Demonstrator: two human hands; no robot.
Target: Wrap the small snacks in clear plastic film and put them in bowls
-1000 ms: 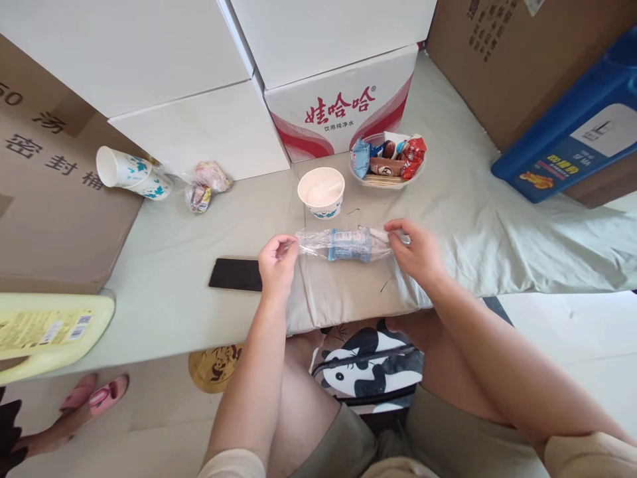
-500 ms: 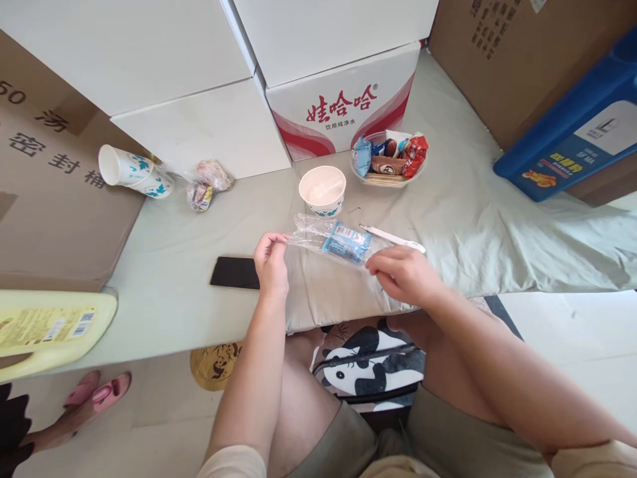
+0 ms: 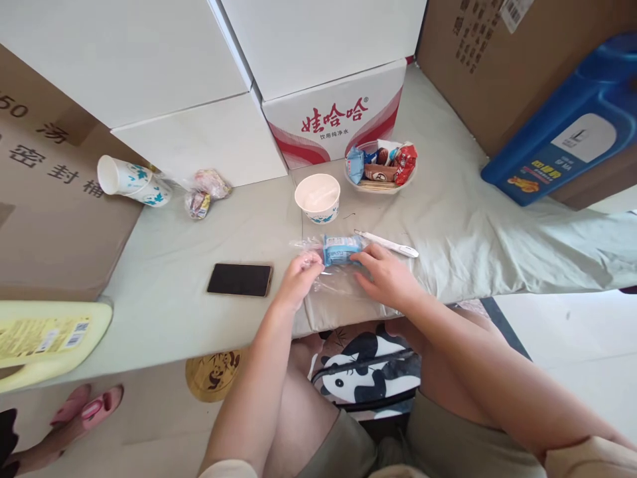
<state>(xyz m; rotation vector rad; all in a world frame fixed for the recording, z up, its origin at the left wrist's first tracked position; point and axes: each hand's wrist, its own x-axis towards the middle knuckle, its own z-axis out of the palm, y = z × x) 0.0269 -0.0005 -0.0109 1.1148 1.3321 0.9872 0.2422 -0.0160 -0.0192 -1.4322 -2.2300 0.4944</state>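
Observation:
A blue snack packet [image 3: 342, 250] lies in or on a clear plastic bag [image 3: 332, 281] near the front of the cloth-covered surface; the crumpled film makes it hard to tell which. On the packet's left, my left hand [image 3: 300, 276] is closed with its fingertips pinching the film. My right hand [image 3: 387, 277] has curled fingers at the packet's right end, gripping it there. Just behind that hand lies a white pen-like cutter [image 3: 389, 243]. A white paper bowl [image 3: 317, 199] with a leaf pattern stands behind the packet.
Left of my hands lies a black phone [image 3: 239, 279]. A clear bowl of wrapped snacks [image 3: 382, 167] stands by the white carton [image 3: 338, 119]. Paper cups [image 3: 132, 180] and bagged snacks [image 3: 208, 191] are at left. A blue jug [image 3: 562, 126] and yellow jug [image 3: 54, 338] flank the surface.
My hands have come closer together around the blue packet. The left hand moved right, uncovering the phone, and the right hand moved left onto the packet. The stretched bag is now bunched.

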